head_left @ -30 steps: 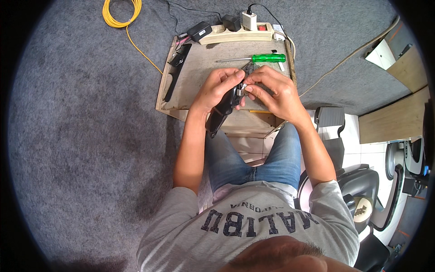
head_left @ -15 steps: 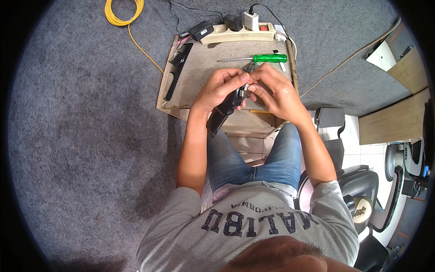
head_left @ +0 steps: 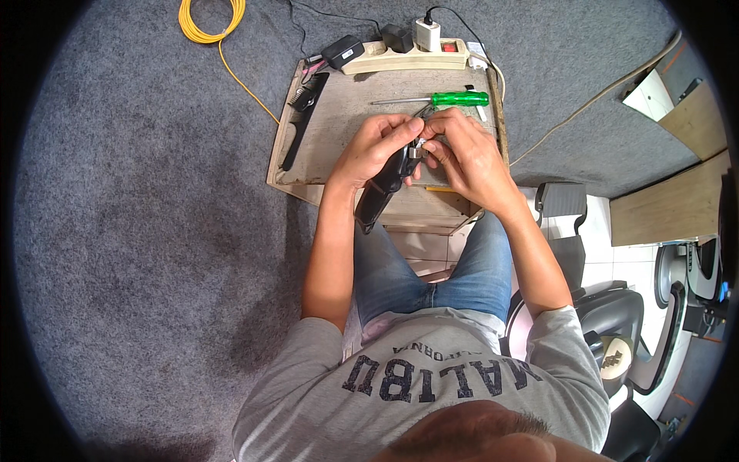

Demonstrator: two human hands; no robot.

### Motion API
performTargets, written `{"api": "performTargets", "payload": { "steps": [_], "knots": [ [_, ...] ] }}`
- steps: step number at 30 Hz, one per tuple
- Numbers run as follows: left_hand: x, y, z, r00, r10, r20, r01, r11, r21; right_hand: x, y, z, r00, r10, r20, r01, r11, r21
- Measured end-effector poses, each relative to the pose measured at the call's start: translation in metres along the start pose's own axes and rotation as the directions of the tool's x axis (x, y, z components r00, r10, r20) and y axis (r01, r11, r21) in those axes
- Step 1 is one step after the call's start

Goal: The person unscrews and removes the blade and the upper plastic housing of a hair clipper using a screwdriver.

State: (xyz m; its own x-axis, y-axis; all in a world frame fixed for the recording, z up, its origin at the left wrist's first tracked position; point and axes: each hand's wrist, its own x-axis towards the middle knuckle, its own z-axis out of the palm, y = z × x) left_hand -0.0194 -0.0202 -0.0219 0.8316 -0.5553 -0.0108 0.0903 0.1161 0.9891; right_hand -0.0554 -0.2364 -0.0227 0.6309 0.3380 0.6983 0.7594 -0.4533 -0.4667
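"Where is the black handheld device point(head_left: 376, 199), the one formed like a hair clipper?"

"In the left hand point(head_left: 373, 146) of a seated person in a grey T-shirt point(head_left: 439, 346) and jeans point(head_left: 392, 269), slanted over the near edge of a wooden cabinet point(head_left: 346, 165), its dark lower end toward the left thigh and its silver metal end point(head_left: 416, 152) up by the fingers."

"And the grip?"

"The left fingers are clamped around the device, thumb along its upper part. The right hand point(head_left: 477, 158) comes in from the other side, thumb and forefinger bent close at the metal end; whether they pinch a small part there, one cannot tell, as the fingers cover it."

"What lies about them?"

"Just beyond the hands, a screwdriver with a green handle point(head_left: 459, 99) lies on the cabinet top, blade pointing left. A black comb point(head_left: 296, 135) runs along the left side. At the far edge sits a cream power strip point(head_left: 404, 60) with a white charger point(head_left: 426, 35) plugged in, while a coil of yellow cable point(head_left: 208, 38) rests on the grey carpet point(head_left: 154, 231) at far left"
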Motion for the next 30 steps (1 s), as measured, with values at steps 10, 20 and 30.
{"api": "performTargets", "payload": {
  "steps": [10, 20, 30],
  "knots": [
    [0.000, 0.006, 0.003, 0.998, -0.030, 0.046, 0.029, 0.999, 0.023, 0.005, 0.002, -0.014, 0.994, -0.021, 0.111, 0.027, 0.998, -0.056],
    [0.002, 0.001, -0.001, 0.997, 0.007, 0.079, -0.011, 0.999, 0.049, 0.006, 0.006, -0.010, 0.991, 0.076, 0.108, -0.092, 0.984, 0.150],
    [0.000, 0.007, 0.001, 0.998, 0.004, 0.058, -0.006, 0.999, 0.042, 0.002, -0.011, -0.001, 0.986, 0.153, -0.071, -0.143, 0.982, 0.120]
  ]
}}
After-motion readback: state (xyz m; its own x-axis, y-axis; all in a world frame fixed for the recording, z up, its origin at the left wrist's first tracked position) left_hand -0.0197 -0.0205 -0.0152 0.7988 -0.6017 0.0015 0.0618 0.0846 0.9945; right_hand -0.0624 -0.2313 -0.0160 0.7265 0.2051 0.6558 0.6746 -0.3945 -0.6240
